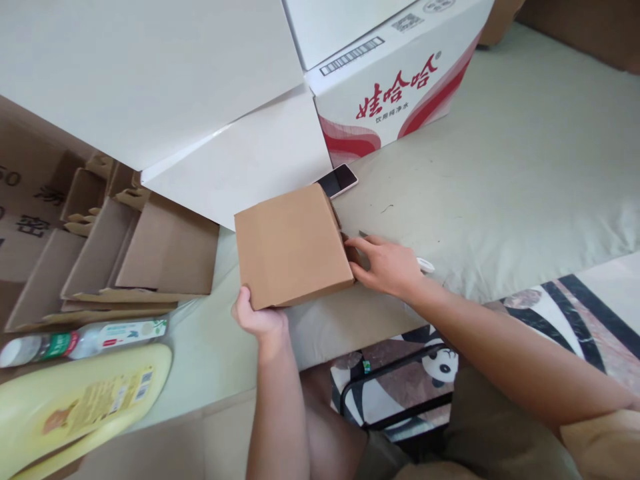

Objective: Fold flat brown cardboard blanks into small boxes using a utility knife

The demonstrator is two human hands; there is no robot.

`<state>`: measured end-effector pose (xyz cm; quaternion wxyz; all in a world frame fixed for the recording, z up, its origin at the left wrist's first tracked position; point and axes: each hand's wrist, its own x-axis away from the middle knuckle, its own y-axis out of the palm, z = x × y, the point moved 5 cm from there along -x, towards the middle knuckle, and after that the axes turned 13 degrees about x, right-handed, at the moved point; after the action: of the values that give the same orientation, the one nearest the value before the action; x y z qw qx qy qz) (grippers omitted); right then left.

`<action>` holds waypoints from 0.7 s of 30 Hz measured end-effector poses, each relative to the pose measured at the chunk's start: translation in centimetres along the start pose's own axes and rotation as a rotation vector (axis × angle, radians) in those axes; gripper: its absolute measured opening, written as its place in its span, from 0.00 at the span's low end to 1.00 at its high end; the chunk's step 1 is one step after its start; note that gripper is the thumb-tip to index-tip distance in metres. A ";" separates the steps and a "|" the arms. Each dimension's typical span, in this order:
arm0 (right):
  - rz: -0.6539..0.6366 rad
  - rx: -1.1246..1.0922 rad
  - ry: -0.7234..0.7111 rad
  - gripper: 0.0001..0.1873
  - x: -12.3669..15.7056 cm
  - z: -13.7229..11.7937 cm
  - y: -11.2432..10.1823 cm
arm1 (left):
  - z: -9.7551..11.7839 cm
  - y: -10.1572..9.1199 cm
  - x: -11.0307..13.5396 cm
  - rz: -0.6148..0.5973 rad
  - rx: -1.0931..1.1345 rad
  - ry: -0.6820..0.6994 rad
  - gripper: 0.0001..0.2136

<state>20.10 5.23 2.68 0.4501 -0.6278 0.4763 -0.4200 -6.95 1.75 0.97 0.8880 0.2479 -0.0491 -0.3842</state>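
Pale green cloth-covered surface [525, 167]: open room mainly to the right. Small brown cardboard box [293, 247] near its front edge, smartphone [340, 180] at the far-right corner. Left hand [257, 317] holds the near-left corner; right hand [387, 267], thumb and fingertips slightly parted, at the right-side opening; cannot tell if pinching. Judgement: brace firmly, work flap evenly. White panel [245, 160] crowds the far side.
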 end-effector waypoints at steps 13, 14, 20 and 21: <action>0.143 -0.359 -0.230 0.14 -0.1 0.0 0.9 | 0.6 0.2 0.1 0.175 0.138 -0.012 0.11; 0.178 -0.400 -0.295 0.14 0.0 -0.2 0.7 | 0.6 0.1 0.0 0.164 0.129 -0.013 0.11; 0.293 -0.518 -0.571 0.20 0.7 -1.0 -0.1 | 0.0 -0.9 -0.5 0.148 0.050 -0.148 0.16; 0.266 -0.542 -0.575 0.25 0.7 -1.1 0.0 | -0.1 -1.0 -0.5 0.163 0.030 -0.169 0.16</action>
<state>19.22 4.33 3.04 0.4337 -0.7481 0.5016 -0.0252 -7.93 1.62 0.44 0.9051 0.2231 -0.1496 -0.3296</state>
